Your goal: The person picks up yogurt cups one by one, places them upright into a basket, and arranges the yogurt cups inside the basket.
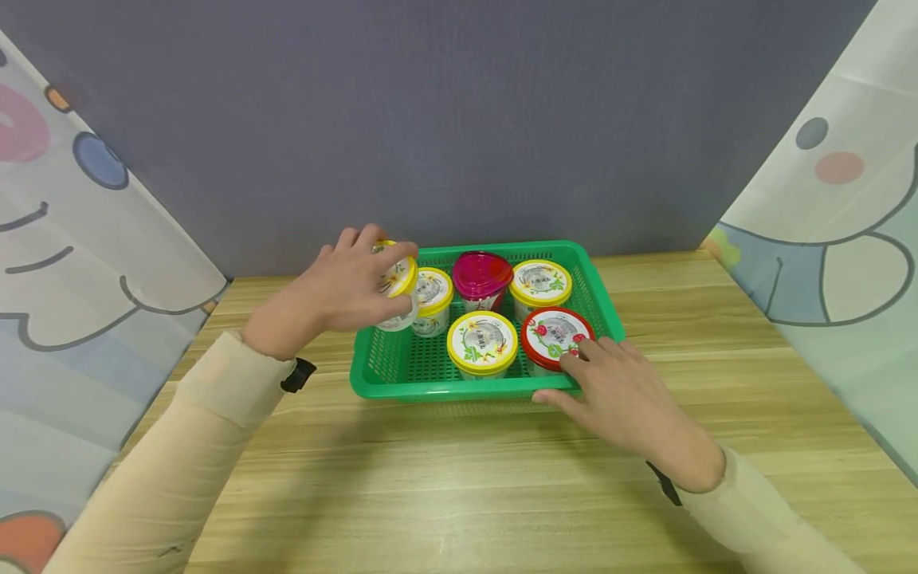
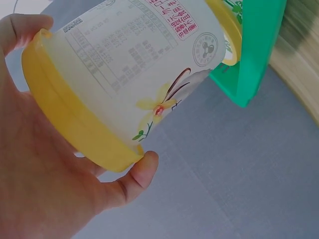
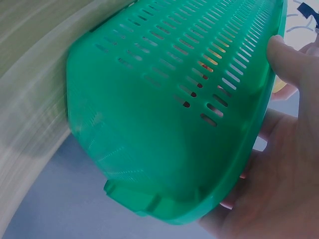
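Note:
My left hand grips a yellow-lidded cup by its lid, tilted over the left end of a green basket. In the left wrist view, a yellow flower and printed text show on the cup's side. At the basket's front right, my right hand holds the rim, its thumb on the outside and fingers reaching inward. Those fingers cover part of a red-lidded cup. Their tips are hidden behind the basket wall in the right wrist view.
Inside the basket also stand yellow-lidded cups and a magenta-topped cup. A wooden table lies underneath. Behind the basket rises a grey panel, with cartoon-printed sheets at both sides.

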`<state>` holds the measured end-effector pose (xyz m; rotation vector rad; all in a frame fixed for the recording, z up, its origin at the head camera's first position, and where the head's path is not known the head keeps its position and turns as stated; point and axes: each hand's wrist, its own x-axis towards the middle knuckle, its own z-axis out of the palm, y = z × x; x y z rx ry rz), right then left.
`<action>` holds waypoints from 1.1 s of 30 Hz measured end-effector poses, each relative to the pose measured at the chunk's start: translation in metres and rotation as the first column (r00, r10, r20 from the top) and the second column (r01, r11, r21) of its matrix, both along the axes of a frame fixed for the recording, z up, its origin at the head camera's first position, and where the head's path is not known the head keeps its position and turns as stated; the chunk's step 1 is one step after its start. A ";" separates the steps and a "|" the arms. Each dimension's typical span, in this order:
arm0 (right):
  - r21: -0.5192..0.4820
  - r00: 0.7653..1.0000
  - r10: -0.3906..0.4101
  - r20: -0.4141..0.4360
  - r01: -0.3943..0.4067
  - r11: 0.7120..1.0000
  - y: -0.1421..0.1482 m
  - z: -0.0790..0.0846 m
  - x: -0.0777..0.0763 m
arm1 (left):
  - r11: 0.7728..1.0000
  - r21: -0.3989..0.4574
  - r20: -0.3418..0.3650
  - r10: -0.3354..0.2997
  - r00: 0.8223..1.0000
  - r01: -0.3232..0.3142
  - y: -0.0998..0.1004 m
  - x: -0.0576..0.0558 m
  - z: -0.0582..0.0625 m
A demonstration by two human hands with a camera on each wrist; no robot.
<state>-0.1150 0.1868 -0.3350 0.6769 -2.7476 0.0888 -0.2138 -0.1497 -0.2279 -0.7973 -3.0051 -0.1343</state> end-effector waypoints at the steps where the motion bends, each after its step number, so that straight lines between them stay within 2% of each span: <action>1: -0.001 1.000 0.000 0.000 0.000 1.000 0.000 0.000 0.000 | 1.000 -0.001 0.003 -0.002 1.000 0.002 0.001 0.000 -0.001; 15: -0.003 1.000 0.002 0.003 -0.002 1.000 0.000 -0.001 0.000 | 0.999 0.001 0.026 -0.046 0.999 0.046 0.011 0.007 -0.012; 33: -0.010 1.000 0.014 -0.015 -0.014 1.000 -0.001 -0.001 0.000 | 0.995 -0.034 0.062 -0.093 0.994 0.095 0.018 0.009 -0.035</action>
